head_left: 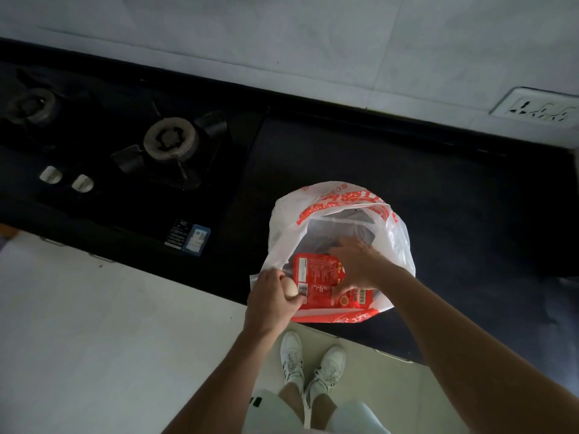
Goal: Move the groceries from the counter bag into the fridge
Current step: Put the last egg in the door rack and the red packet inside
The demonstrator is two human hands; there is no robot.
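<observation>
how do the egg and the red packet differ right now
The egg is small, round and plain pale; the red packet is larger, flat and covered in print. The left hand grips the egg at the plastic bag rim; the right hand only rests fingers on the packet inside. Both are at the bag.

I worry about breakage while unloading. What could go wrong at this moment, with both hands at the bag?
1. The left hand grips an egg while also pinching the plastic bag's edge; squeezing or tugging might crack it.
2. The bag sits near the counter front edge, so pulling could drag it off.
3. The right hand rests spread on the red packet, not gripping it, so the packet may slip when lifted.
</observation>
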